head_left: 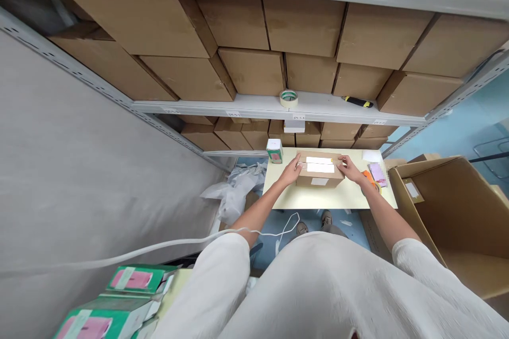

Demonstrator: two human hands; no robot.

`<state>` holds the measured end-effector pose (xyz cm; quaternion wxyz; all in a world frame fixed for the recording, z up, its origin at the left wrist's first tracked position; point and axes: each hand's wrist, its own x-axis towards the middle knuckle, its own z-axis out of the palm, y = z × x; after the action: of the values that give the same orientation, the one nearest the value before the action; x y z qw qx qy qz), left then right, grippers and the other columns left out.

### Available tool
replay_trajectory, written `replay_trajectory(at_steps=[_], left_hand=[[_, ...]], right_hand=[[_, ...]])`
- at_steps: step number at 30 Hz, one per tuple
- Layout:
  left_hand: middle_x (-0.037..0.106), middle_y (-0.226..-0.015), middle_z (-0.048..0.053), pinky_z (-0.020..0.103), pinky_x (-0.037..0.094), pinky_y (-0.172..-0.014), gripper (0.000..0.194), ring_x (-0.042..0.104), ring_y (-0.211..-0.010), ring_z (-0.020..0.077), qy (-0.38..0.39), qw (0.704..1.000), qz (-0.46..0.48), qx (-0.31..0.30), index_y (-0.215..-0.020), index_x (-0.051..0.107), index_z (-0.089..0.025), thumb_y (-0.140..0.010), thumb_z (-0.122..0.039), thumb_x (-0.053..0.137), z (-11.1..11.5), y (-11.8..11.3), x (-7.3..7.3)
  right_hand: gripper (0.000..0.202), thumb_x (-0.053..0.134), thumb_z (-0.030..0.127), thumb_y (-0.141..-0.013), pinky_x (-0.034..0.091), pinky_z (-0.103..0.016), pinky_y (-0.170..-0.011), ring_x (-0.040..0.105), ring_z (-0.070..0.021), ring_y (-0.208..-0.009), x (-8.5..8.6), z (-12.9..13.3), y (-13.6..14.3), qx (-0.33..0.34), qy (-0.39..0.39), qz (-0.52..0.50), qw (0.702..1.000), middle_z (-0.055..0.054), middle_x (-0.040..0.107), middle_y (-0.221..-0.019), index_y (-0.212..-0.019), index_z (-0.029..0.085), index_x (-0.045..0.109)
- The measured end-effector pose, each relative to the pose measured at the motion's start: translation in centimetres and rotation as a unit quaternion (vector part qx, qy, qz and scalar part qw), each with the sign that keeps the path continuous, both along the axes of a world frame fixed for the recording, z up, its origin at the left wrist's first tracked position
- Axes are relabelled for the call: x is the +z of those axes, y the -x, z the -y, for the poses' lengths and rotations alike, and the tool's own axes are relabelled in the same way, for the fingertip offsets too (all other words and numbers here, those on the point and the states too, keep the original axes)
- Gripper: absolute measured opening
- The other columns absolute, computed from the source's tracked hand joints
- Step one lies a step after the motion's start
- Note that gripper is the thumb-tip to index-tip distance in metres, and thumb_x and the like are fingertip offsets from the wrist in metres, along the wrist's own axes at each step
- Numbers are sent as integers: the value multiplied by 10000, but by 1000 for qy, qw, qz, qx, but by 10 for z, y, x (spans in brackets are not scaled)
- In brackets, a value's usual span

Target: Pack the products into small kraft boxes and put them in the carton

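Note:
A small brown cardboard box (303, 176) sits on a pale yellow table (286, 198), with white labels (320, 168) on its top and another on its near side. My left hand (292, 171) grips its left end, fingers on the top edge. At the opposite end my right hand (350, 170) holds the upper corner. Just right of that hand lies an orange tape dispenser (368, 176), partly hidden by my forearm. Beside it is a purple printed packet (377, 174). A green and white carton (274, 151) stands at the table's back left.
Cardboard boxes (304, 24) fill the shelves ahead. A tape roll (289, 98) and a yellow-black utility knife (358, 101) rest on the shelf edge. To the right gapes a large open carton (469, 212). A white cable (167, 243) crosses my left side; green boxes (99, 307) lie lower left.

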<state>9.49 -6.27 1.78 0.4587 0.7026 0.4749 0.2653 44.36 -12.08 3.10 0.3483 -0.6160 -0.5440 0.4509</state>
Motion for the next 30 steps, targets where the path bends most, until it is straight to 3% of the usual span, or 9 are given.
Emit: replay_trajectory(at_steps=[8, 12, 18, 24, 30], left_hand=[[328, -1780, 56, 407, 274, -1349, 752, 357, -1633, 275, 7, 1000, 20, -2, -1735, 318, -234, -1064, -527, 486, -5, -4, -2], [298, -1793, 59, 403, 239, -1359, 774, 306, -1655, 265, -2, 999, 33, 6, -1741, 295, -228, -1055, -520, 500, -4, -2, -11], [318, -1783, 79, 433, 273, -1349, 793, 348, -1636, 279, 22, 999, 31, 2, -1738, 300, -214, -1033, -489, 538, 13, 0, -29], [370, -1762, 77, 471, 293, -1343, 789, 383, -1619, 283, 48, 998, 28, 34, -1733, 315, -230, -1013, -422, 574, 25, 4, -40], [374, -1762, 67, 475, 302, -1341, 766, 394, -1611, 296, 49, 996, 11, 77, -1726, 344, -234, -1005, -377, 560, 24, 15, -41]], right_hand=[[563, 698, 663, -877, 579, -503, -1000, 632, -260, -1091, -9, -4, 1, -10, -36, -10, 999, -110, 568, -1476, -1267, 301, 513], [529, 688, 604, -889, 549, -506, -1076, 622, -287, -1218, -6, -1, 5, -8, -51, -8, 999, -102, 573, -1456, -1285, 299, 515], [463, 661, 585, -908, 511, -521, -1146, 605, -307, -1301, 0, 13, 3, 11, -34, 30, 999, -77, 593, -1450, -1259, 308, 542], [475, 638, 601, -909, 529, -518, -1126, 616, -311, -1288, 5, 12, 15, 20, -14, 53, 998, -81, 616, -1431, -1269, 303, 553], [420, 625, 555, -912, 487, -520, -1178, 618, -293, -1258, 9, 6, 34, 35, -35, 53, 997, -72, 627, -1403, -1237, 298, 556]])
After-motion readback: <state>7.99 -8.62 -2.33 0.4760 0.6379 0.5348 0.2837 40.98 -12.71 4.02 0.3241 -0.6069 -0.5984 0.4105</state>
